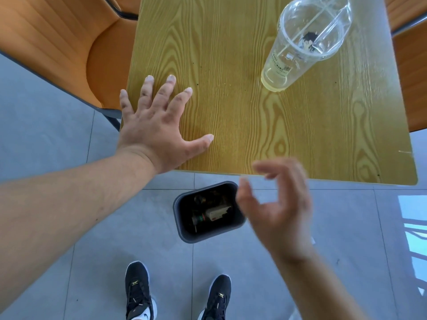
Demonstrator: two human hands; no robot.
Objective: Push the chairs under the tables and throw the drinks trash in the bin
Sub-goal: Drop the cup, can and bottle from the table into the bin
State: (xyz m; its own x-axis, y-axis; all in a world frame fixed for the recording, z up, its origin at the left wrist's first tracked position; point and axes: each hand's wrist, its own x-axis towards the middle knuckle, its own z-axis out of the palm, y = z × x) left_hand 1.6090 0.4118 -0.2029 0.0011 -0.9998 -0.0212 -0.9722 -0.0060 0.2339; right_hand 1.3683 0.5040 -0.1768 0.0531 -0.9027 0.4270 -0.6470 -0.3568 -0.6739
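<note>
A clear plastic drink cup [302, 42] with a lid, a straw and a little yellow liquid stands on the wooden table [242, 100] at the far right. My left hand [157, 125] lies flat with spread fingers on the table's near left corner. Blurred by motion, my right hand [277, 204] hovers open with curled fingers over the table's near edge and holds nothing. A dark bin [182, 220] with trash inside stands on the floor below the table's edge, just left of my right hand. An orange chair [57, 47] sits at the table's left side.
A second orange chair [411, 72] shows at the table's right edge. My two black shoes [178, 299] stand on the grey tiled floor, close in front of the bin. A patch of sunlight lies on the floor at the right.
</note>
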